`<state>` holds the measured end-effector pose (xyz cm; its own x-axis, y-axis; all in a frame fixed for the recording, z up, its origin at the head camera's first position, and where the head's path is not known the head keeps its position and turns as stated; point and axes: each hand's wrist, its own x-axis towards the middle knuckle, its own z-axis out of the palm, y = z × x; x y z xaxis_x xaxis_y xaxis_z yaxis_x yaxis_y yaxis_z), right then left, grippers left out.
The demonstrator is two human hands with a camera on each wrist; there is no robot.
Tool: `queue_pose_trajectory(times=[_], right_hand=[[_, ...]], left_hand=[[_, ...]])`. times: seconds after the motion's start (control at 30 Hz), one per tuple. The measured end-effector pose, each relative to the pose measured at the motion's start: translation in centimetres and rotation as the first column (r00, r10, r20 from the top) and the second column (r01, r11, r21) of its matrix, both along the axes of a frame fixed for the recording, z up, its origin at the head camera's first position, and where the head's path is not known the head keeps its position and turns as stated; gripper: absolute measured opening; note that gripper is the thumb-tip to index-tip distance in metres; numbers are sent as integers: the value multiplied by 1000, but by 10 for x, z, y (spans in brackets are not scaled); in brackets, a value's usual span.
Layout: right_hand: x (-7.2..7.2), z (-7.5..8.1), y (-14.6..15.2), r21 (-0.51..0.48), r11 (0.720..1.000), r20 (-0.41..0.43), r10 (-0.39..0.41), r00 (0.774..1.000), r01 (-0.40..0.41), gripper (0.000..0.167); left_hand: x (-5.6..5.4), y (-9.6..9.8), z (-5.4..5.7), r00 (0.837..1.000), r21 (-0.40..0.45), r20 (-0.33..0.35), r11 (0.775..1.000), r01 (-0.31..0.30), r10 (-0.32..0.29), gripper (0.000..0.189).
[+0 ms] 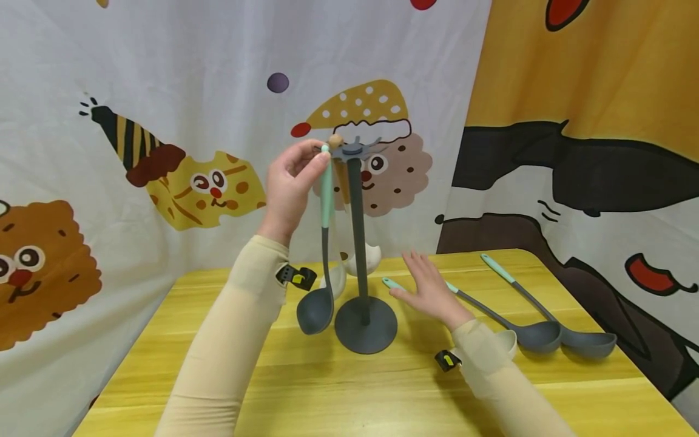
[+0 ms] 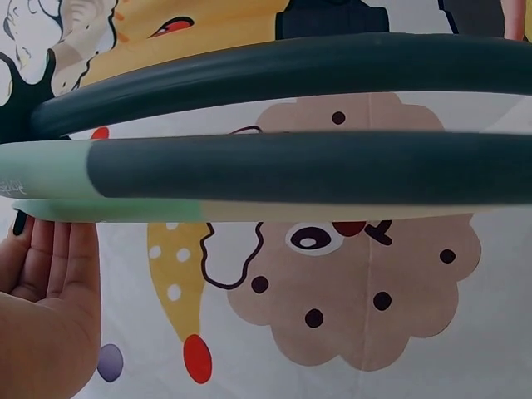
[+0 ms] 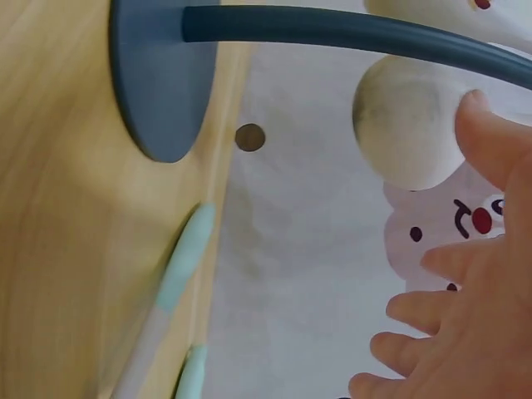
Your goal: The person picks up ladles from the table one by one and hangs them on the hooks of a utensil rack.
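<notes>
My left hand (image 1: pixel 292 185) pinches the top end of a grey ladle with a mint handle (image 1: pixel 326 197). The ladle hangs upright beside a dark grey utensil stand (image 1: pixel 358 230), its handle end at the stand's hooks (image 1: pixel 355 149); whether it sits on a hook I cannot tell. Its bowl (image 1: pixel 315 311) is left of the stand's round base. Behind the pole hang white ladle bowls (image 1: pixel 366 260); a cream shaft with a mint handle runs behind the held ladle in the left wrist view. My right hand (image 1: pixel 428 288) holds nothing, fingers extended, right of the stand, also seen in the right wrist view (image 3: pixel 478 307).
Two grey ladles with mint handles lie on the right of the wooden table (image 1: pixel 306 388), one bowl (image 1: pixel 537 337) beside the other (image 1: pixel 590 345). A white ladle (image 1: pixel 512 343) lies partly hidden under my right forearm. A cartoon-printed curtain (image 1: pixel 218 73) hangs behind the table.
</notes>
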<state>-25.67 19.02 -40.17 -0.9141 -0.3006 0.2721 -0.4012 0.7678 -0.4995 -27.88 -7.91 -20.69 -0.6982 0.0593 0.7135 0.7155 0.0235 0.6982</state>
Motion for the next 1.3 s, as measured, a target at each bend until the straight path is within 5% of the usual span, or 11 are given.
queue_pose_trajectory(times=[0.5, 0.9, 1.3], right_hand=[[5, -14, 11, 152, 988, 162, -59, 985, 34, 97], [10, -16, 12, 255, 962, 231, -157, 960, 96, 104], [5, -20, 14, 324, 930, 237, -257, 937, 173, 92]], left_hand=[[-1, 2, 0, 1000, 0, 0, 1000, -2, 2, 35], [-1, 0, -1, 1000, -4, 5, 1000, -19, 19, 34], [1, -1, -1, 1000, -14, -7, 1000, -26, 26, 34]])
